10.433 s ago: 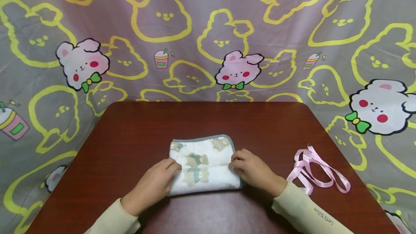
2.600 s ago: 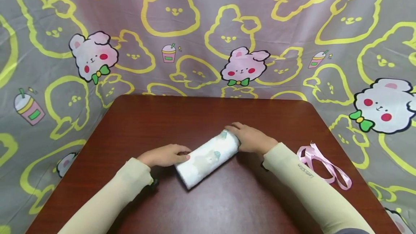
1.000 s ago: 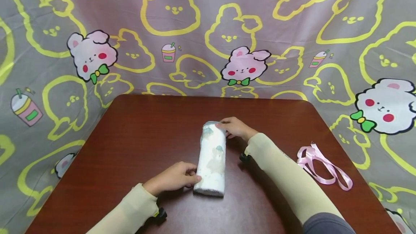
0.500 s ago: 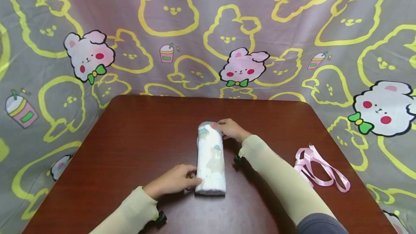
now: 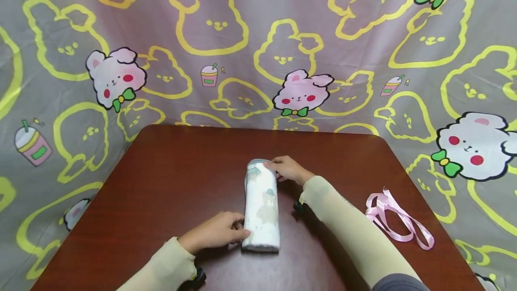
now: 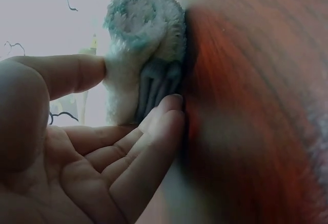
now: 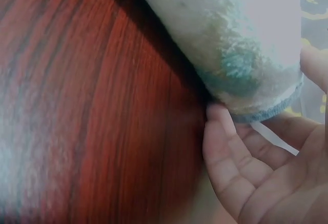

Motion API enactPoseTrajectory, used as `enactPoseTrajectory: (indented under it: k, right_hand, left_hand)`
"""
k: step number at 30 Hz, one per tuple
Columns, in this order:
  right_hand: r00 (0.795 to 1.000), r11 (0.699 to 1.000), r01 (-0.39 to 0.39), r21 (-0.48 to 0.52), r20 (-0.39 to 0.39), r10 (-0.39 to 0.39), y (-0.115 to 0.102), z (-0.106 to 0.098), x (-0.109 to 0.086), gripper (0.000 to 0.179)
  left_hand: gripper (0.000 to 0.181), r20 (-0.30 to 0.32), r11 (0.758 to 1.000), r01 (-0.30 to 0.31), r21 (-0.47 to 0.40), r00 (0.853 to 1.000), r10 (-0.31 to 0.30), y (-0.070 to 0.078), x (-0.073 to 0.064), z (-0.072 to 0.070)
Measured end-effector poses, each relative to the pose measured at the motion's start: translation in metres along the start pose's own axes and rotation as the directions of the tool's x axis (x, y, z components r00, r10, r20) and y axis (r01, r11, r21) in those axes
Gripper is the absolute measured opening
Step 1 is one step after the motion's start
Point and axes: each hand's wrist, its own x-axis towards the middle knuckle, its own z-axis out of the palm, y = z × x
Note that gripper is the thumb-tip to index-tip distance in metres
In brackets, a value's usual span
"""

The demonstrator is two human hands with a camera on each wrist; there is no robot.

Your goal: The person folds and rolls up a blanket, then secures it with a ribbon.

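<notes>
A white towel (image 5: 261,210) with bear prints and a grey-blue edge lies rolled up on the table, its length running away from me. My left hand (image 5: 216,231) holds its near end from the left, thumb on top and fingers low against the side. At the far end, my right hand (image 5: 291,169) grips the roll from the right, thumb on top. In the left wrist view, the towel's spiral end (image 6: 136,16) and dark edging show beside the fingers. The right wrist view has the other end of the towel (image 7: 241,65) between thumb and fingers.
A loose pink ribbon (image 5: 397,219) lies on the right side of the brown table (image 5: 181,169). Behind and beside the table hangs a grey curtain (image 5: 242,35) with cartoon rabbits.
The flat folded towel became a roll, first lying diagonally, then turned lengthwise away from me. Over the last half second the hands and towel barely move; the head view tilts slightly.
</notes>
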Motion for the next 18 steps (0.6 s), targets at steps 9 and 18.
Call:
enactPoseTrajectory:
  k: [9, 18]
  right_hand:
    - [0.999, 0.998, 0.028, 0.049, 0.042, -0.031, 0.006, -0.013, -0.017, 0.052]
    - [0.993, 0.996, 0.079, -0.033, 0.087, -0.076, 0.029, -0.047, -0.065, 0.043]
  left_hand:
    - [0.020, 0.026, 0.996, -0.010, 0.086, 1.000, 0.008, 0.007, -0.001, -0.005]
    - [0.037, -0.095, 0.973, 0.012, 0.229, 0.995, 0.010, 0.017, 0.002, -0.008]
